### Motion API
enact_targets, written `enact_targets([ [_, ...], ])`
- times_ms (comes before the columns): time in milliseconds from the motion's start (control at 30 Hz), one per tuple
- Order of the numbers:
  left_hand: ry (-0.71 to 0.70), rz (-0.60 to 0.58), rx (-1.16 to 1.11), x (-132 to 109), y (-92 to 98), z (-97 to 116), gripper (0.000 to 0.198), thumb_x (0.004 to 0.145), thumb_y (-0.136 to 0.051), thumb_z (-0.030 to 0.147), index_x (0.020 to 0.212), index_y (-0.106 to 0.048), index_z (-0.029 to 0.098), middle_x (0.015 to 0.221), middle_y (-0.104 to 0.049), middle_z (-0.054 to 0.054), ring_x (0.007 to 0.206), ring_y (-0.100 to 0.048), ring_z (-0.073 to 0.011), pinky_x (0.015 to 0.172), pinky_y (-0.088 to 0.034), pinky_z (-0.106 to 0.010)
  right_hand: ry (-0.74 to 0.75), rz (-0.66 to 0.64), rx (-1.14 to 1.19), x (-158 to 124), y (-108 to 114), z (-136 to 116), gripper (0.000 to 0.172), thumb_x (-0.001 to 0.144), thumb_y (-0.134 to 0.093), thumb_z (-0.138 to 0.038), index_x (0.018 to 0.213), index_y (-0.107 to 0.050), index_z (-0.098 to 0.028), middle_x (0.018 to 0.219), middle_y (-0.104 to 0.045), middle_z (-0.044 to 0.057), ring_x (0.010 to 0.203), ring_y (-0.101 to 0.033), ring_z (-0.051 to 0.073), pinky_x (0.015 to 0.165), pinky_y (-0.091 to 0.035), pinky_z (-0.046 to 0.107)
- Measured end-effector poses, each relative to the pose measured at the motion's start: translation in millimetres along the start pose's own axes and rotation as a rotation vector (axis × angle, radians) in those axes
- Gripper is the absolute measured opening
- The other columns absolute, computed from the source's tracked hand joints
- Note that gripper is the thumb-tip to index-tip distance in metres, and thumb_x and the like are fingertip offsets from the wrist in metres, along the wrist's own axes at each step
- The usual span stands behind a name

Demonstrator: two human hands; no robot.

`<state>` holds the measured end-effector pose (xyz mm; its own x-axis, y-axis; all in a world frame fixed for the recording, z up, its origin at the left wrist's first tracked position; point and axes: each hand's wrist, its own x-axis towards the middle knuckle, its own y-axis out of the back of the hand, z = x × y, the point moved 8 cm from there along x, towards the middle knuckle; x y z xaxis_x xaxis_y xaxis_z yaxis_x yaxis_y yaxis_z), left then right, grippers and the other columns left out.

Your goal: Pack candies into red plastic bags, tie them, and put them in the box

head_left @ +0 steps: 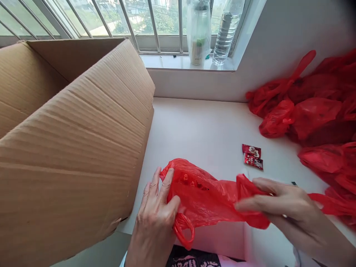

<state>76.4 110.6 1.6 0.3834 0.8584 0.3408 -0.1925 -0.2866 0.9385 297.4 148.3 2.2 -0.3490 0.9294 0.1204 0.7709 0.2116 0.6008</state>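
Between my two hands a thin red plastic bag (205, 202) is stretched out sideways above the white surface. My left hand (157, 213) has its fingers and thumb on the bag's left end, with a loop handle hanging just below the thumb. At the other end, my right hand (280, 202) grips the bunched red plastic and is slightly blurred. Through the film I can make out small dark red shapes with yellowish print, too unclear to name. Two small red wrapped packets (252, 156) lie on the white surface beyond my right hand.
A large open cardboard box (91, 148) stands at left. Many filled red bags (314, 107) are heaped at right. A water bottle (226, 35) and a plastic-wrapped bottle (198, 33) stand on the barred window's sill. Below my hands sits a pale box (222, 237) with black printed packaging (194, 257).
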Motion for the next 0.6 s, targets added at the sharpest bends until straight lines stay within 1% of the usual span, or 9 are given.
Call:
enact_targets([
  [133,-0.026,-0.138,0.093,-5.6,-6.3,6.8,0.022,0.080,-0.038,-0.001,0.075,-0.051,0.016,0.152,-0.031,-0.017,0.139,-0.029,-0.0438,0.090,-0.051,-0.059,0.094,-0.014,-0.734,24.7,-18.9,7.1,0.025,0.082,-0.056,-0.033,0.099,-0.070,-0.022,0.086,-0.061,0.011,0.076,-0.055,0.026,0.076,-0.044,0.047],
  [167,-0.029,-0.178,0.122,-8.1,-8.4,7.4,0.024,0.079,-0.038,-0.002,0.080,-0.054,0.016,0.152,-0.032,-0.017,0.140,-0.025,-0.0440,0.090,-0.051,-0.060,0.113,-0.008,-0.878,26.1,-19.8,9.4,0.032,0.081,-0.057,-0.034,0.108,-0.067,-0.018,0.094,-0.061,0.013,0.084,-0.056,0.029,0.081,-0.044,0.051],
  [233,-0.031,-0.252,0.163,-12.6,-12.8,8.7,0.032,0.077,-0.042,0.000,0.098,-0.059,0.016,0.150,-0.035,-0.018,0.141,-0.016,-0.0460,0.091,-0.049,-0.064,0.145,0.047,-1.013,22.5,-13.1,7.9,0.049,0.083,-0.056,-0.035,0.126,-0.056,-0.011,0.114,-0.057,0.019,0.100,-0.054,0.035,0.089,-0.041,0.056],
  [300,-0.024,-0.269,0.174,-13.5,-13.8,11.6,0.044,0.078,-0.051,0.008,0.120,-0.055,0.018,0.149,-0.037,-0.020,0.141,-0.011,-0.0494,0.090,-0.046,-0.070,0.223,0.141,-1.026,13.3,-3.3,-9.4,0.053,0.087,-0.053,-0.035,0.135,-0.048,-0.011,0.131,-0.048,0.022,0.113,-0.049,0.039,0.094,-0.038,0.058],
  [367,-0.012,-0.256,0.158,-11.7,-12.7,15.5,0.064,0.077,-0.061,0.017,0.138,-0.043,0.022,0.150,-0.035,-0.019,0.140,-0.009,-0.0508,0.092,-0.041,-0.074,0.348,0.199,-0.897,3.8,-2.6,-40.1,0.042,0.090,-0.050,-0.028,0.131,-0.051,-0.016,0.135,-0.047,0.018,0.119,-0.048,0.035,0.096,-0.039,0.051],
  [433,-0.020,-0.224,0.099,-9.6,-10.4,20.0,0.071,0.078,-0.064,0.021,0.143,-0.037,0.021,0.152,-0.032,-0.018,0.141,-0.012,-0.0484,0.101,-0.034,-0.072,0.467,0.225,-0.667,0.1,-14.2,-72.7,0.028,0.091,-0.046,-0.018,0.116,-0.059,-0.018,0.121,-0.057,0.014,0.108,-0.056,0.025,0.088,-0.046,0.037],
  [467,-0.032,-0.192,0.061,-9.0,-8.5,21.8,0.068,0.080,-0.063,0.023,0.142,-0.038,0.019,0.152,-0.031,-0.017,0.142,-0.013,-0.0466,0.106,-0.030,-0.070,0.501,0.212,-0.571,2.8,-25.6,-83.6,0.023,0.091,-0.043,-0.014,0.106,-0.061,-0.017,0.105,-0.063,0.011,0.094,-0.060,0.021,0.078,-0.049,0.031],
  [533,-0.046,-0.128,0.013,-9.2,-6.2,21.8,0.058,0.083,-0.061,0.029,0.137,-0.045,0.016,0.152,-0.033,-0.017,0.142,-0.013,-0.0446,0.111,-0.021,-0.068,0.451,0.039,-0.541,19.8,-63.6,-81.8,0.018,0.086,-0.044,-0.006,0.087,-0.058,-0.018,0.080,-0.061,0.005,0.070,-0.058,0.016,0.059,-0.047,0.028],
  [600,-0.008,-0.097,0.029,-10.4,-8.2,15.8,0.052,0.078,-0.068,0.035,0.125,-0.058,0.015,0.148,-0.039,-0.017,0.142,-0.011,-0.0462,0.111,-0.013,-0.070,0.323,-0.118,-0.647,38.4,-97.9,-54.8,0.018,0.081,-0.047,-0.002,0.081,-0.054,-0.018,0.075,-0.058,0.003,0.063,-0.055,0.017,0.054,-0.046,0.030],
])
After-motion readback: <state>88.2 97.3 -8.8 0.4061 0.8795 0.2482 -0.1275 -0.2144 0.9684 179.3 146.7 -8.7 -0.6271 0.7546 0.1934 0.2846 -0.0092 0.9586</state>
